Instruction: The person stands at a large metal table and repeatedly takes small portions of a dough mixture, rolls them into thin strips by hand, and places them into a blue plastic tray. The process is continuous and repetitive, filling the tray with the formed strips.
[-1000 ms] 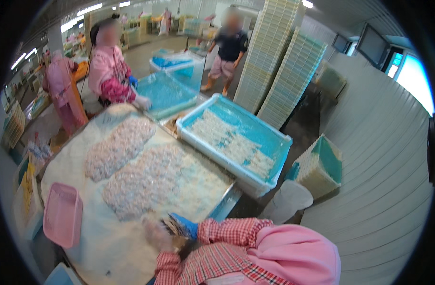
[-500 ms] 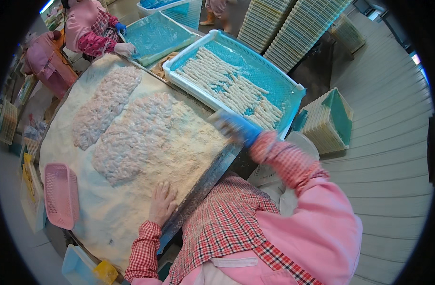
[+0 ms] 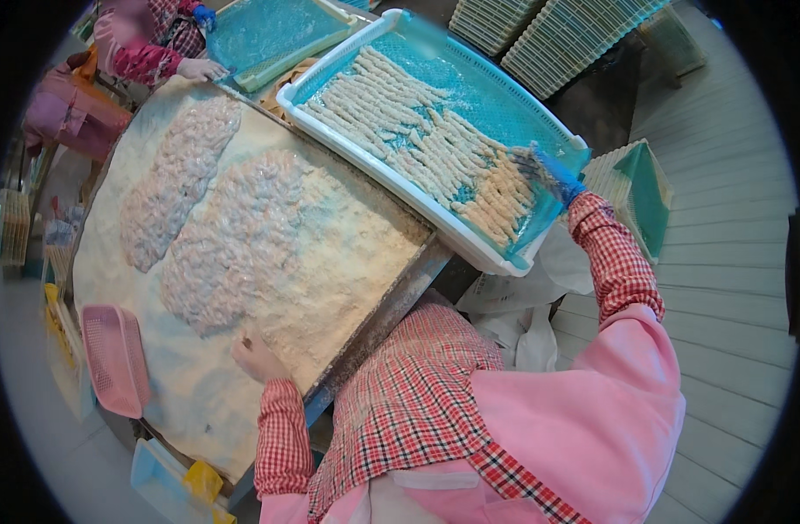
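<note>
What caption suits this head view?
Right hand in blue glove lays breaded strips in a teal tray; left hand rests on floured table.

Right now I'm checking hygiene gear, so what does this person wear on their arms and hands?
Both arms have red-and-white checked sleeves under a pink apron. The right hand wears a blue glove; the left hand shows no coloured glove.

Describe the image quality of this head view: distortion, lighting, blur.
Head view: strong fisheye, the table edge and floor planks bow toward a black rim; light is even and soft, with no harsh glare; the blue tray and breaded strips look sharp, while the gloved right hand is slightly motion-blurred.
</note>
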The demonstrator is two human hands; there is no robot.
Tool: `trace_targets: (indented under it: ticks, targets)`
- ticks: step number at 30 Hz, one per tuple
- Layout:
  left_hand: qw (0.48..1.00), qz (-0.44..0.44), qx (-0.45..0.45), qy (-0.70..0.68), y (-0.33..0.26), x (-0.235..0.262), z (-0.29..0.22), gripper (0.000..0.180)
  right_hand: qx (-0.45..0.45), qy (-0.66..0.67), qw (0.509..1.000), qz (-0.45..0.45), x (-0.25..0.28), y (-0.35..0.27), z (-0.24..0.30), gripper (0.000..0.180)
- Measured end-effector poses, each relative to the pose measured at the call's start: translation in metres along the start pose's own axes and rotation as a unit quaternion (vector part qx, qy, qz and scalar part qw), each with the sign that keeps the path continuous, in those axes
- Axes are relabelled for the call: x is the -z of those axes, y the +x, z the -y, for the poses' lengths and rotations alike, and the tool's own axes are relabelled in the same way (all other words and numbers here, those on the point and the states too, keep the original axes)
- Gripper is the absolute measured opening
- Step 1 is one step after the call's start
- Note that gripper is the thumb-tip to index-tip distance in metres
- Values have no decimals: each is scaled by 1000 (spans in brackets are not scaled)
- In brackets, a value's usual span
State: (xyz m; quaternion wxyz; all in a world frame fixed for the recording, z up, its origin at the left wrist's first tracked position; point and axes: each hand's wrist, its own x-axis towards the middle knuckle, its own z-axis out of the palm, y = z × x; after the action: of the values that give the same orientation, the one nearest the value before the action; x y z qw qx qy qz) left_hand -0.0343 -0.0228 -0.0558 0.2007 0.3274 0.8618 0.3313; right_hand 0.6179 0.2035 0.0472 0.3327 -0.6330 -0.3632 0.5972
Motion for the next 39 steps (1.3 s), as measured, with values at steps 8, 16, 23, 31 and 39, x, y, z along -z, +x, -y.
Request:
trace_targets:
  ticks: [8, 16, 23, 31, 39]
  targets:
    - [984, -144, -100, 34, 6, -53, -60, 19, 196, -231, 948, -97, -54, -2, 9, 43]
    - [983, 99, -110, 112, -48, 64, 0, 19, 252, -235, 907, 244, -368, -83, -11, 53]
    - [969, 19, -83, 234, -24, 77, 9, 27, 506, -506, 641, 278, -497, -97, -121, 48]
    - [995, 49, 84, -32, -18, 99, 26, 22, 550, -518, 613, 231, -475, -94, -76, 43]
    - [927, 93, -277, 236, -34, 164, 51, 28, 495, -549, 584, 335, -525, -129, -105, 33]
